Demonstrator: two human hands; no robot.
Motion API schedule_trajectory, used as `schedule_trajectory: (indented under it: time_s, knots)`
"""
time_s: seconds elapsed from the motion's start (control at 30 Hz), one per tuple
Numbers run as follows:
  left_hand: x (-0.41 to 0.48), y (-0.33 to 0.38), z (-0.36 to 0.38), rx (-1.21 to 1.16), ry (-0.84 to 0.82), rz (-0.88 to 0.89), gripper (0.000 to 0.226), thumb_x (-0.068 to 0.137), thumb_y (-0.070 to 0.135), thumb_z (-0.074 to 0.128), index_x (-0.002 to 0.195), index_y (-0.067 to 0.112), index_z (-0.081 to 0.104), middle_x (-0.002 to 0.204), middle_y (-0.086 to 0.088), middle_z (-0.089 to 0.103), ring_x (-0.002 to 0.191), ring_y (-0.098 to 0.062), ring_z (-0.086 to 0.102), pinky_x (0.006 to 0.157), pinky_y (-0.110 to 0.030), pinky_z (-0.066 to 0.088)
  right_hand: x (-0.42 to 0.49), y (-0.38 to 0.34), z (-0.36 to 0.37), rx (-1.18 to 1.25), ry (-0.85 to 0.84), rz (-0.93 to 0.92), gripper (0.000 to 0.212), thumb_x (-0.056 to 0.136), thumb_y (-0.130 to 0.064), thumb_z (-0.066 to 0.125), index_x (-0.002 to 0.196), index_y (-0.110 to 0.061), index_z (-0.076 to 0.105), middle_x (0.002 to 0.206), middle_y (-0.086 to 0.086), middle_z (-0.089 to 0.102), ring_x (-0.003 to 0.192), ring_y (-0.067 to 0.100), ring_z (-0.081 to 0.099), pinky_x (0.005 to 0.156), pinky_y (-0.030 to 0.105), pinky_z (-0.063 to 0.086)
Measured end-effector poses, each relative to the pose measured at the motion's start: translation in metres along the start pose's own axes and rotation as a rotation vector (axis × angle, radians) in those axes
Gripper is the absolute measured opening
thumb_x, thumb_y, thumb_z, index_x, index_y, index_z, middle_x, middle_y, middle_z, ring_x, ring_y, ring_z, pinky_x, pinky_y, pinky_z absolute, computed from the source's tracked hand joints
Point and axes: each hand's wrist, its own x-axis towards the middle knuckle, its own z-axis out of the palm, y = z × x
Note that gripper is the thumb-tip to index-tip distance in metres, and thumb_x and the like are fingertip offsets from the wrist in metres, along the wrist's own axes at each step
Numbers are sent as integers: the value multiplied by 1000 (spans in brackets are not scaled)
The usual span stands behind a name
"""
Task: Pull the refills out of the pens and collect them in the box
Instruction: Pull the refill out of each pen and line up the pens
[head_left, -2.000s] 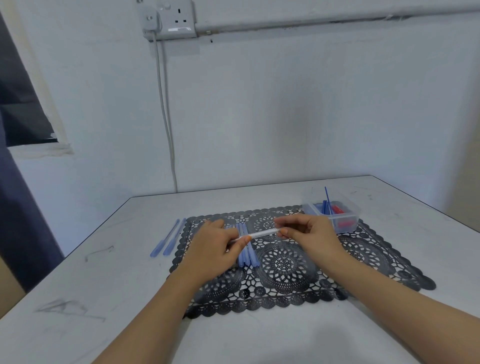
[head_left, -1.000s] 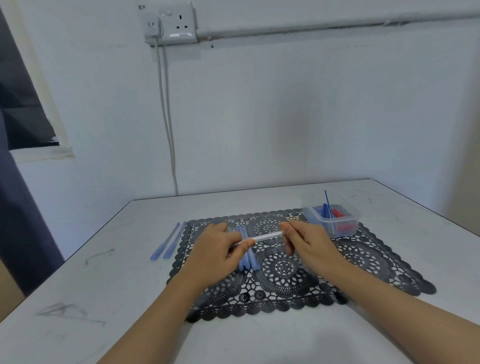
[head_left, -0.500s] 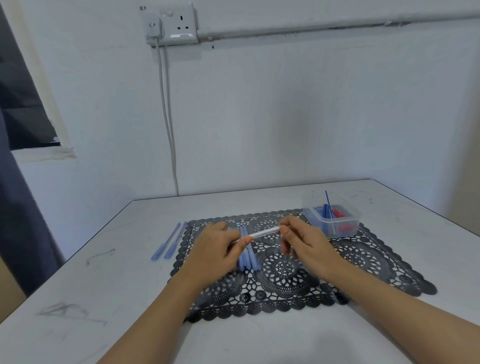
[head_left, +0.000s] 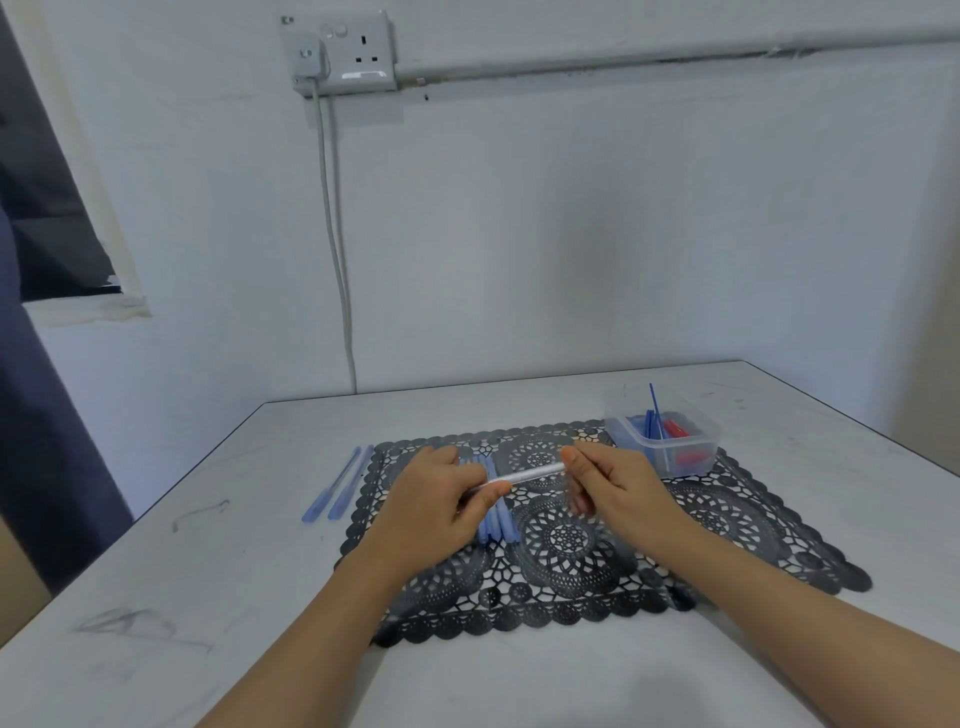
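Over black lace mat (head_left: 597, 561), your left hand (head_left: 431, 506) and right hand (head_left: 613, 486) are pinching a clear pen (head_left: 530, 474) near the box (head_left: 670, 441).

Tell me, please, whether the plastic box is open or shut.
Open: the box shows no lid, and a blue refill sticks up past its rim.
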Motion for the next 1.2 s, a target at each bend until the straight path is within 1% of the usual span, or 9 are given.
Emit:
schedule_trajectory:
  time_s: [0.1, 0.2, 0.4, 0.57, 0.87, 0.97, 1.03, 1.1, 1.2]
  knots:
    - [0, -1, 1, -2, 11, 8, 48, 90, 50, 39, 57, 17, 46, 52, 2, 36, 54, -11, 34, 54, -16, 23, 0, 2, 0, 51, -30, 26, 38, 90, -40, 41, 71, -10, 56, 53, 1, 56, 51, 20, 52, 55, 40, 47]
    - [-1, -4, 2, -11, 19, -8, 50, 91, 54, 34, 58, 18, 46, 53, 5, 34, 55, -10, 34, 53, -19, 26, -2, 3, 1, 13, -55, -19, 25, 90, -39, 40, 83, -21, 55, 59, 0, 58, 53, 20, 52, 54, 34, 46]
    - [1, -1, -1, 20, 57, 54, 45, 92, 45, 42, 55, 19, 41, 49, 3, 34, 52, -11, 32, 54, -14, 24, -2, -4, 0, 54, -12, -12, 35, 91, -34, 41, 64, -13, 48, 48, 0, 49, 49, 19, 55, 55, 28, 49]
    - [4, 2, -5, 92, 95, 122, 47, 94, 46, 39, 56, 18, 43, 52, 9, 29, 53, -10, 28, 56, -18, 16, 0, -7, 2, 203, -18, 128, 41, 97, -23, 42, 56, -19, 46, 41, -1, 41, 41, 20, 46, 52, 32, 44]
    - [5, -2, -10, 225, 10, 153, 40, 92, 46, 41, 59, 23, 43, 53, 15, 30, 56, -9, 30, 58, -20, 20, -2, -2, 12, 250, -22, 260, 40, 96, -30, 42, 64, -7, 48, 44, 3, 45, 45, 21, 49, 49, 27, 45]
    - [3, -7, -9, 139, -32, -30, 33, 92, 42, 40, 66, 23, 45, 60, 13, 36, 59, -7, 33, 55, -19, 25, -4, 1, 19, 17, -42, 202, 24, 95, -28, 46, 83, -15, 62, 62, 1, 59, 59, 17, 56, 62, 32, 49]
    - [2, -9, -11, 91, -28, -237, 28, 95, 32, 39, 75, 18, 50, 67, 5, 40, 66, -11, 39, 58, -28, 32, -5, 3, 24, -271, -103, 89, 18, 95, -29, 48, 105, -22, 61, 85, -5, 63, 77, 9, 57, 73, 22, 46]
    - [1, -14, -17, 122, 6, -407, 26, 97, 25, 36, 81, 14, 52, 70, 1, 43, 74, -16, 42, 63, -32, 34, -6, 4, 30, -403, -193, 8, 31, 96, -29, 46, 126, -24, 51, 109, -7, 58, 99, 4, 51, 86, 16, 39]
    - [0, -32, -20, 121, -9, -630, 23, 98, 18, 33, 85, 9, 49, 79, -4, 45, 86, -22, 43, 68, -32, 34, -8, 6, 38, -521, -300, -122, 40, 98, -29, 41, 137, -23, 40, 133, -6, 45, 123, 4, 34, 101, 15, 23]
